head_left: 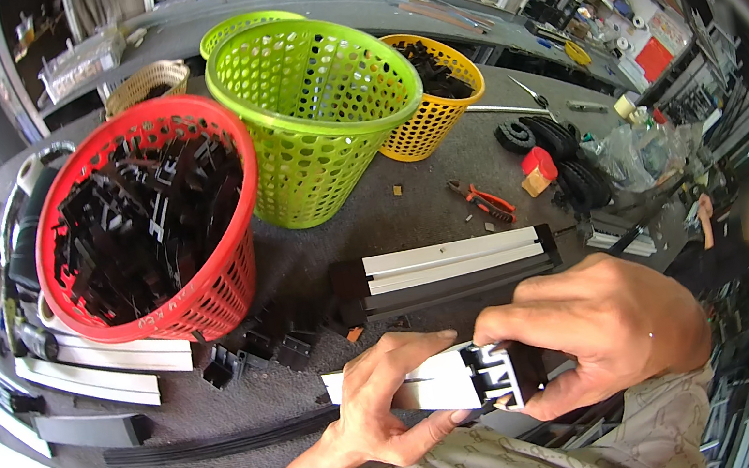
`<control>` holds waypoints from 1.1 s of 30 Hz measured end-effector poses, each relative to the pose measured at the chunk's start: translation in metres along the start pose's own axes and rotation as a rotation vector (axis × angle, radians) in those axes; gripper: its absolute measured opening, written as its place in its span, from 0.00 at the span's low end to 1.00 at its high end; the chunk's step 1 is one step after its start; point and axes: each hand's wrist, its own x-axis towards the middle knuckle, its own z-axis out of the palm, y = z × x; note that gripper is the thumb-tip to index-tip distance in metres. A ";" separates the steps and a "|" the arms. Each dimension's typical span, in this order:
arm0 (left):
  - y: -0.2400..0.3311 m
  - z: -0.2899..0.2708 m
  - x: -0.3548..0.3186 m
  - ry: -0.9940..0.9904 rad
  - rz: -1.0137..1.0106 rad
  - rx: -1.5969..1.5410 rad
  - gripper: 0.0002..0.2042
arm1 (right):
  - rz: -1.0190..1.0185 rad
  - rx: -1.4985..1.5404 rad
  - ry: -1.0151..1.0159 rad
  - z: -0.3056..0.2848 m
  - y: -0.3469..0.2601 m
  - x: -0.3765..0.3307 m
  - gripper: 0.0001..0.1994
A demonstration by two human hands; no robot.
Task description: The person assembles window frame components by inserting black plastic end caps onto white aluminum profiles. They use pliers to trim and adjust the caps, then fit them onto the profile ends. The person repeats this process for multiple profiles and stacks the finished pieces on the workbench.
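Observation:
Close to my body, my left hand (375,408) is closed round a short white profile (434,393), thumb below and fingers above. At the profile's right end, its white ribbed section shows next to a black plastic piece (487,373). My right hand (609,319) grips this end between thumb and fingers; its palm hides part of a dark piece there. Just beyond the hands lies another white profile (452,259) with dark ends. Several loose black plastic pieces (260,345) lie to the left of it.
A red basket (247,264) full of black plastic pieces stands at left. Behind are a green basket (315,170) and a yellow basket (417,129) with dark pieces. Red-handled pliers (487,204) and black tape rolls (568,159) lie at right. White strips (89,377) rest at left.

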 end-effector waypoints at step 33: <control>0.055 0.002 0.011 0.010 -0.303 -0.134 0.31 | -0.018 -0.193 -0.362 -0.032 -0.030 0.021 0.24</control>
